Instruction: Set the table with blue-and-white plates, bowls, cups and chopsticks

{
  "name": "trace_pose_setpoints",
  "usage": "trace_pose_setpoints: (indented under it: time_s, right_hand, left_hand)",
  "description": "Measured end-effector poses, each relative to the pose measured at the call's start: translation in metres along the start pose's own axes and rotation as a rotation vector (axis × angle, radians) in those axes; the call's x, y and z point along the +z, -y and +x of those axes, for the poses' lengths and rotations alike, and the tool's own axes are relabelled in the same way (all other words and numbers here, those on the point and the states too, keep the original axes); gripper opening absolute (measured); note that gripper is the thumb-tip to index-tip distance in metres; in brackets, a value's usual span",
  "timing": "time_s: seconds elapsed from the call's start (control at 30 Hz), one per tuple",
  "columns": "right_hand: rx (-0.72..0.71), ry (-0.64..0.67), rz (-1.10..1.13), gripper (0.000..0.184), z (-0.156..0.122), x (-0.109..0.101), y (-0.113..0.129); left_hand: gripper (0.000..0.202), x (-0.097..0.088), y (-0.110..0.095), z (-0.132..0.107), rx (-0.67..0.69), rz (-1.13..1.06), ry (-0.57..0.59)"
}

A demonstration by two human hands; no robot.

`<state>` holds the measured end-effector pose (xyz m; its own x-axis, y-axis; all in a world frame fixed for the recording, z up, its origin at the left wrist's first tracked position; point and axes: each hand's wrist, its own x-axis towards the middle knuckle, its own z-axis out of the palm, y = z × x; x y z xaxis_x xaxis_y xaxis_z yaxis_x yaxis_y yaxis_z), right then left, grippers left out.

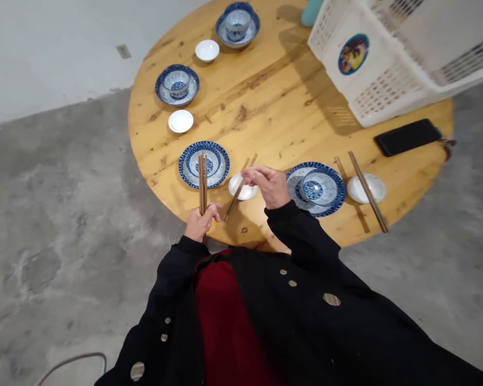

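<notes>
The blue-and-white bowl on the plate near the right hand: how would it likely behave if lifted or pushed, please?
The bowl looks like glazed ceramic, so it is probably fragile and fairly heavy for its size. Its smooth, shiny glaze may feel a little slippery. Resting on the dished plate, it could perhaps tip or slide if pushed.

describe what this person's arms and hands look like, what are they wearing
The left sleeve and right sleeve are long, black and end at the wrists. The left hand and right hand are bare, without gloves. The black garment has round metallic buttons over a dark red layer.
</notes>
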<state>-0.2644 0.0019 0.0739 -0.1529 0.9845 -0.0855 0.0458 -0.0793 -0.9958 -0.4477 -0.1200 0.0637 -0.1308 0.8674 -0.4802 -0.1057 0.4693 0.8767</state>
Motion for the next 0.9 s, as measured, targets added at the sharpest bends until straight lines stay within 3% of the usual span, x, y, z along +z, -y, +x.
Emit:
trace_pose_setpoints:
  time_s: [0.2,0.27,0.4,0.53,0.67,0.8,0.9]
  right_hand:
    - [-0.01,0.404,0.063,0.044,-0.034,0.053,0.013]
    - [0.034,0.465,0.051,0.045,-0.041,0.067,0.012]
    - [0.121,0.469,0.094,0.048,-0.05,0.089,0.012]
    - [0.139,0.475,0.134,0.048,-0.052,0.116,0.017]
    - [0.11,0.448,0.126,0.042,-0.058,0.156,0.026]
    - [0.031,0.444,0.144,0.035,-0.074,0.205,0.035]
    - [0.085,0.459,0.236,0.033,-0.086,0.245,0.035]
  left_hand:
    - [0.057,0.01,0.009,-0.017,-0.02,-0.063,0.096]
    - [0.057,0.007,0.016,-0.021,-0.004,-0.029,0.113]
    - [0.057,-0.009,0.021,-0.026,0.027,0.008,0.133]
    - [0.059,-0.04,0.014,-0.023,0.087,0.043,0.146]
    - [0.059,-0.082,0.012,-0.014,0.195,0.095,0.158]
    - [0.05,-0.126,0.024,-0.012,0.199,0.005,0.055]
    - [0.048,-0.158,0.038,-0.015,0.158,-0.064,-0.036]
